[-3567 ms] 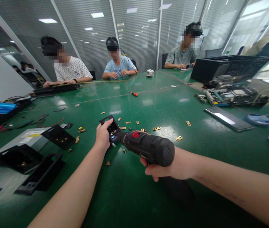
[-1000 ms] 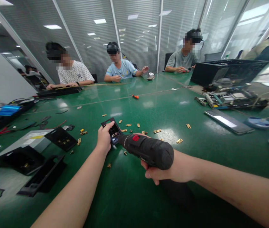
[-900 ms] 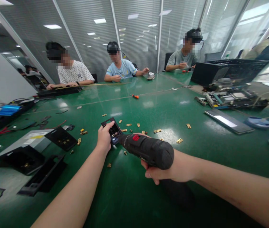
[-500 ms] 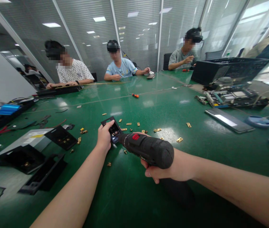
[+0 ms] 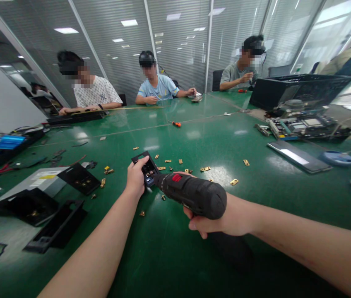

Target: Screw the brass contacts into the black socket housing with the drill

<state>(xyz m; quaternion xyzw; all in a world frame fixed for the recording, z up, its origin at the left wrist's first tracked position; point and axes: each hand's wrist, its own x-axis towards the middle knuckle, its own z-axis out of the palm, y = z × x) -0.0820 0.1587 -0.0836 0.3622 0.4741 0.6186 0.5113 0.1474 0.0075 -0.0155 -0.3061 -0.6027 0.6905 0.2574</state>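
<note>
My left hand (image 5: 136, 178) is closed on the edge of a small black housing (image 5: 148, 165), thumb on top, holding it tilted above the green table. Metal parts show inside the housing. My right hand (image 5: 205, 223) grips a black cordless drill (image 5: 194, 192) with a red switch on top. The drill's chuck end points left into the housing; whether its bit touches a screw is hidden. Several small brass plates (image 5: 205, 169) lie scattered beyond and beside the drill. A small brass terminal piece (image 5: 142, 213) lies nearer to me, by my left forearm.
On the left lie more black housings (image 5: 79, 179) and a black frame (image 5: 56, 227). To the right are a phone (image 5: 298, 156), a circuit board (image 5: 308, 124) and a black case (image 5: 287, 93). An orange screwdriver (image 5: 176, 123) lies mid-table. Co-workers sit across the table.
Almost nothing differs. Both hands, the housing and the drill stay in nearly the same place, with only a tiny shift of the view.
</note>
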